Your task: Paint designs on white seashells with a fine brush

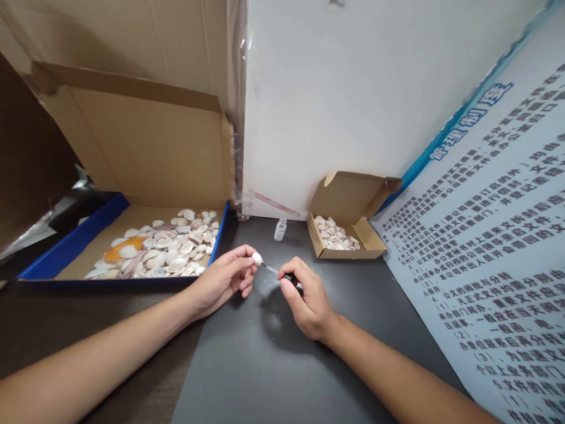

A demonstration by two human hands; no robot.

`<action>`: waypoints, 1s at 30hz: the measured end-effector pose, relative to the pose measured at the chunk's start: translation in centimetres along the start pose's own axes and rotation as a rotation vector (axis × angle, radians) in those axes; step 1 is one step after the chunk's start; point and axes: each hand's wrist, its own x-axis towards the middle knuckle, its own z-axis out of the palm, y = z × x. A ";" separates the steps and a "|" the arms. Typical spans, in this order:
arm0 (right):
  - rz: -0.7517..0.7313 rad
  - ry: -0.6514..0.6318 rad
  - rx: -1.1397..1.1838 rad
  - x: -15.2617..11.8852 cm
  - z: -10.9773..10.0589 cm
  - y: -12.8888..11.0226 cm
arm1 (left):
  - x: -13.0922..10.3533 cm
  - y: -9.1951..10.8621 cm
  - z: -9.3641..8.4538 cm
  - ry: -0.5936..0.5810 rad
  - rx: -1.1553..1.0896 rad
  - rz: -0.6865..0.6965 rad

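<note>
A small white shell [257,258] is pinched between the thumb and fingertips of my left hand [227,277]. My right hand [306,297] is closed around the black handle of a small brush [270,268], whose tip points left and meets or nearly meets the shell's lower right side. Behind the hands, a small clear glass bottle [280,230] with whitish contents stands upright and uncapped on the dark grey mat [238,365].
At the left, a large open blue-edged box [99,227] holds many shells [172,244]. A smaller open cardboard box [348,254] with shells stands at the right. A white panel [353,88] rises behind, and a printed sheet [494,235] borders the right side.
</note>
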 end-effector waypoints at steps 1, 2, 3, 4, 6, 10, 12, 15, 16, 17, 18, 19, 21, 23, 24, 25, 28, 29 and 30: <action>0.006 -0.003 -0.003 0.0 0.0 0.0 | 0.0 0.0 0.0 0.001 -0.004 0.004; 0.012 -0.002 -0.008 0.0 0.0 0.0 | 0.0 0.1 0.0 0.003 -0.009 0.008; 0.016 -0.001 -0.012 0.0 0.1 0.0 | -0.1 0.1 0.0 0.003 -0.012 0.010; 0.017 -0.001 -0.014 0.0 0.1 0.0 | -0.1 0.1 0.0 0.002 -0.014 0.012; 0.014 -0.001 -0.014 0.0 0.1 0.1 | -0.1 0.1 0.0 0.002 -0.015 0.015; 0.009 -0.001 -0.003 0.0 0.1 0.1 | -0.1 0.0 0.0 0.001 0.005 0.013; 0.004 -0.001 0.001 0.0 0.1 0.1 | -0.1 0.0 0.0 -0.009 0.019 0.008; -0.002 -0.010 -0.002 0.0 0.1 0.1 | 0.0 -0.1 -0.1 -0.029 0.048 0.005; -0.004 -0.015 -0.006 0.0 0.1 0.1 | 0.0 -0.2 -0.1 -0.036 0.059 0.004; -0.006 -0.021 -0.010 0.0 0.1 0.1 | 0.0 -0.2 -0.1 -0.041 0.070 0.003; -0.009 -0.024 -0.015 0.0 0.1 0.1 | 0.1 -0.3 -0.2 -0.044 0.079 0.002; -0.012 -0.024 -0.019 0.0 0.1 0.1 | 0.1 -0.3 -0.2 -0.047 0.086 0.003; -0.025 -0.014 -0.027 0.0 0.1 0.1 | 0.1 -0.4 -0.3 -0.054 0.103 0.008; -0.043 0.002 -0.030 0.1 0.1 0.1 | 0.1 -0.5 -0.4 -0.066 0.127 0.015; -0.052 0.010 -0.029 0.1 0.1 0.1 | 0.1 -0.6 -0.4 -0.074 0.141 0.018; -0.059 0.015 -0.026 0.1 0.1 0.1 | 0.0 -0.6 -0.4 -0.082 0.155 0.021; -0.061 0.027 -0.015 0.1 0.2 0.2 | 0.0 -0.7 -0.3 -0.092 0.189 0.033; -0.059 0.031 -0.012 0.0 0.3 0.2 | 0.0 -0.7 -0.3 -0.091 0.199 0.039; -0.055 0.035 -0.009 0.0 0.3 0.2 | 0.0 -0.7 -0.2 -0.089 0.210 0.044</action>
